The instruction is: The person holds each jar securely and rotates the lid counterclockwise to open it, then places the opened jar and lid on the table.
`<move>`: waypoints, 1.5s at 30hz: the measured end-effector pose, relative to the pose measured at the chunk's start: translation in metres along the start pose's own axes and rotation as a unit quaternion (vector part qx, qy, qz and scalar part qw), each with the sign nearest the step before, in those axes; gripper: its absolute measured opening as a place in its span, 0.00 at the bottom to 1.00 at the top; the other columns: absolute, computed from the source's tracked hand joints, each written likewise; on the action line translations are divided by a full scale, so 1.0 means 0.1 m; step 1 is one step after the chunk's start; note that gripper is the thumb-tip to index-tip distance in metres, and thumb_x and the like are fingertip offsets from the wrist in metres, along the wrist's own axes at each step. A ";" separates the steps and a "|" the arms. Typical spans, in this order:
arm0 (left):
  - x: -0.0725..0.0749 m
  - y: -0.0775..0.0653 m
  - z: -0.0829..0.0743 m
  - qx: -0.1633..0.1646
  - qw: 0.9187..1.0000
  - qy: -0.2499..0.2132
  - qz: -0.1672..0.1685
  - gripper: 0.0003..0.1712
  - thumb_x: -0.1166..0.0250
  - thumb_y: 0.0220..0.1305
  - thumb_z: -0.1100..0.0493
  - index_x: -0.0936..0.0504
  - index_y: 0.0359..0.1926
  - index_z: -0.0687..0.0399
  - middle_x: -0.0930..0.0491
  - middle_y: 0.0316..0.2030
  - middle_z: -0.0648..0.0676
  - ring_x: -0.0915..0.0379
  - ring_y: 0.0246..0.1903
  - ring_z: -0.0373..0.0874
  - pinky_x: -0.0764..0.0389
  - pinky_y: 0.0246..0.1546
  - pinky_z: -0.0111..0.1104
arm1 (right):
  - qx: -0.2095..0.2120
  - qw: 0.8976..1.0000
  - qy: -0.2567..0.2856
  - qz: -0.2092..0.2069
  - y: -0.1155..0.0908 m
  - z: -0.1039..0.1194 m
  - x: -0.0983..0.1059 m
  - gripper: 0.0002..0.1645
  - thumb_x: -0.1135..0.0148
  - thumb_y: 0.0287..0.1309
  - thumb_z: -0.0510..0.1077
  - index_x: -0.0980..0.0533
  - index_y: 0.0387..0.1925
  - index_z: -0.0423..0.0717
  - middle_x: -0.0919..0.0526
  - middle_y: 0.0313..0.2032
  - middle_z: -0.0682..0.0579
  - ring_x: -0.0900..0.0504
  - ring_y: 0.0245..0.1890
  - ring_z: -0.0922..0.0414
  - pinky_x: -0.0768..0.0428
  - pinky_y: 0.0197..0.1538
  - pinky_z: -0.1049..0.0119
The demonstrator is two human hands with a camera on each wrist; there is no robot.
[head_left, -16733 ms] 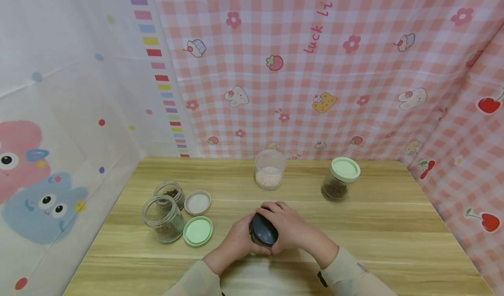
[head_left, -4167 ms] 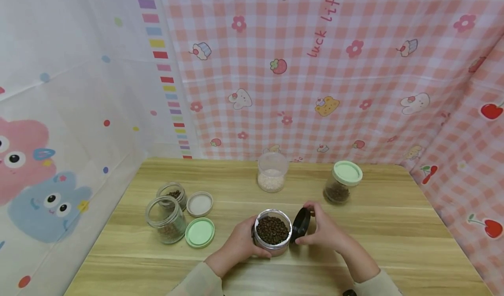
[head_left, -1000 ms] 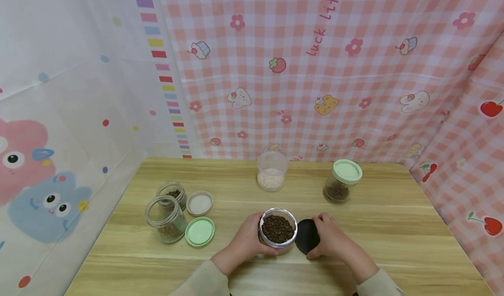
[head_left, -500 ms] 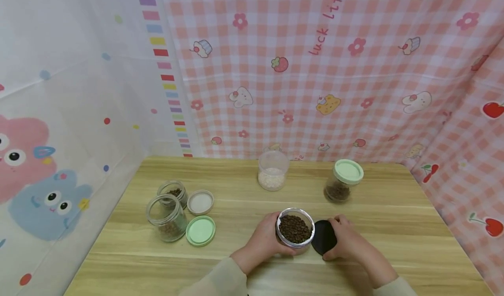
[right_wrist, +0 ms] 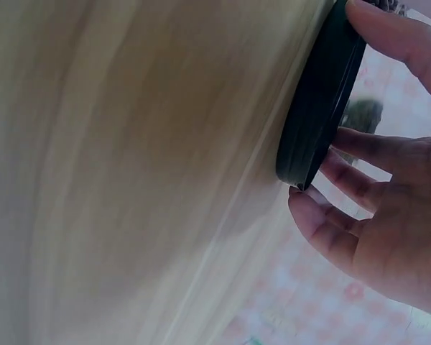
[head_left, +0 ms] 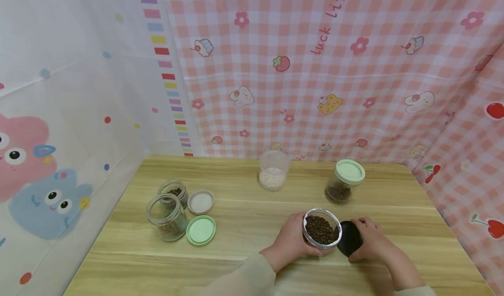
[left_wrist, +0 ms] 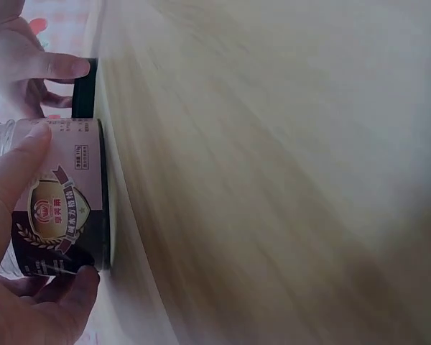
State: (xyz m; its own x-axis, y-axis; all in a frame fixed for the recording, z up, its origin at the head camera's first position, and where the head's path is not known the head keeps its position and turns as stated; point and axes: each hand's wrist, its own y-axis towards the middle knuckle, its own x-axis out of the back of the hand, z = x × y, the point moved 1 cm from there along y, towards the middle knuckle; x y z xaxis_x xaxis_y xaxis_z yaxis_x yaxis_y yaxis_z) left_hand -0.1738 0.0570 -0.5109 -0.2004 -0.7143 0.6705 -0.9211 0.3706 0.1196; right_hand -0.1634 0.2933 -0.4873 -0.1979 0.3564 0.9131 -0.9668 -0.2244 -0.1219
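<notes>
In the head view a clear jar (head_left: 325, 247), full of dark brown coffee beans (head_left: 320, 230), stands upright with its top uncovered. My left hand (head_left: 292, 240) grips it from the left; the left wrist view shows thumb and fingers curled round its printed label (left_wrist: 56, 205). Just right of the jar, a round black lid (head_left: 350, 240) lies low at the table surface, its near edge close to the jar. My right hand (head_left: 372, 239) holds this lid by its right edge. In the right wrist view, thumb and fingertips pinch the lid's black rim (right_wrist: 320, 100).
At left stand two open glass jars, the front one (head_left: 167, 221) taller, the rear one (head_left: 182, 194) holding dark bits. Beside them lie a whitish lid (head_left: 201, 201) and a green lid (head_left: 201, 231). Farther back are a clear tub (head_left: 274, 165) with pale grains and a green-lidded jar (head_left: 338, 191).
Earlier the black lid sat on the jar; it has come off into my right hand. Over the last second, both hands have slid the jar and lid to the right together.
</notes>
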 end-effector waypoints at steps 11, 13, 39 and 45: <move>-0.33 0.21 -0.28 0.013 1.000 0.023 0.010 0.56 0.16 0.23 0.45 0.30 0.60 0.51 0.24 0.50 0.46 0.30 0.52 0.36 0.29 0.57 0.25 | -0.043 0.999 -0.009 0.001 -0.11 -0.39 0.14 0.62 0.20 0.16 0.48 0.36 0.59 0.28 0.37 0.54 0.24 0.36 0.46 0.22 0.29 0.44 0.32; -0.37 0.24 -0.31 0.014 0.999 0.031 0.009 0.57 0.16 0.23 0.44 0.30 0.60 0.51 0.24 0.50 0.45 0.30 0.52 0.36 0.29 0.56 0.25 | -0.044 0.999 -0.007 -0.001 -0.12 -0.44 0.15 0.62 0.20 0.15 0.48 0.36 0.59 0.28 0.36 0.53 0.24 0.36 0.46 0.22 0.29 0.43 0.32; -0.74 0.44 -0.65 0.031 0.999 0.029 -0.009 0.55 0.16 0.21 0.45 0.28 0.58 0.45 0.24 0.49 0.40 0.29 0.51 0.32 0.31 0.56 0.21 | -0.055 0.998 -0.040 -0.001 -0.20 -0.88 0.31 0.58 0.24 0.17 0.43 0.38 0.57 0.25 0.37 0.51 0.23 0.34 0.42 0.24 0.33 0.44 0.34; -0.75 0.44 -0.68 0.039 0.999 0.021 -0.007 0.55 0.15 0.20 0.46 0.29 0.58 0.44 0.25 0.48 0.40 0.30 0.50 0.32 0.31 0.55 0.21 | -0.056 0.998 -0.040 0.001 -0.20 -0.88 0.34 0.58 0.24 0.17 0.43 0.38 0.57 0.25 0.38 0.51 0.23 0.34 0.41 0.24 0.33 0.43 0.36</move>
State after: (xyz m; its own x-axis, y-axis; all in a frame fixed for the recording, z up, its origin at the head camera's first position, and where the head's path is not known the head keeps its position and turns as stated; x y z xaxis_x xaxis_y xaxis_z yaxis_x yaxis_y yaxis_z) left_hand -0.1769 0.1677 -0.5059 -0.1737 -0.6928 0.6999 -0.9474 0.3115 0.0733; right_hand -0.1648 0.3895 -0.4880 -0.1901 0.2812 0.9406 -0.9794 -0.1209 -0.1618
